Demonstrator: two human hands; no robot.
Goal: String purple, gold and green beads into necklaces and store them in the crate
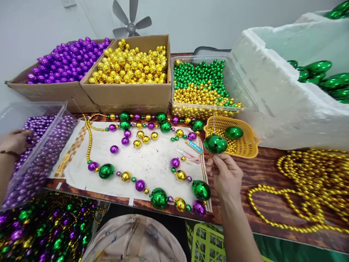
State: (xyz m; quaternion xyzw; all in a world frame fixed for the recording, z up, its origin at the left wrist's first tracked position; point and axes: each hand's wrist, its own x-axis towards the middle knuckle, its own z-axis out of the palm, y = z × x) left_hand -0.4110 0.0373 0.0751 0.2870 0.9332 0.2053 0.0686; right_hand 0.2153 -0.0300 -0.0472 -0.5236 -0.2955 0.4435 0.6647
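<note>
My right hand (pixel 227 174) pinches a long thin needle just beneath a large shiny green bead (pixel 215 144). The needle (pixel 214 125) runs up through the bead, its tip standing above a yellow basket. My left hand (pixel 16 142) reaches into a clear plastic bin (pixel 61 109) of small purple beads (pixel 40 156), its fingers drawn together and the tips partly hidden. Between both hands, a strand of green, gold and purple beads (pixel 159 198) loops over a white cloth (pixel 131 163). Loose gold beads (pixel 145 139) and purple beads (pixel 114 149) lie inside the loop.
Cardboard boxes of purple beads (pixel 68 60) and gold beads (pixel 131 62) stand behind, beside a tub of small green and gold beads (pixel 201 80). A yellow basket (pixel 249 140) and a foam box (pixel 261 91) are at right. Gold bead strands (pixel 308 182) cover the table's right side.
</note>
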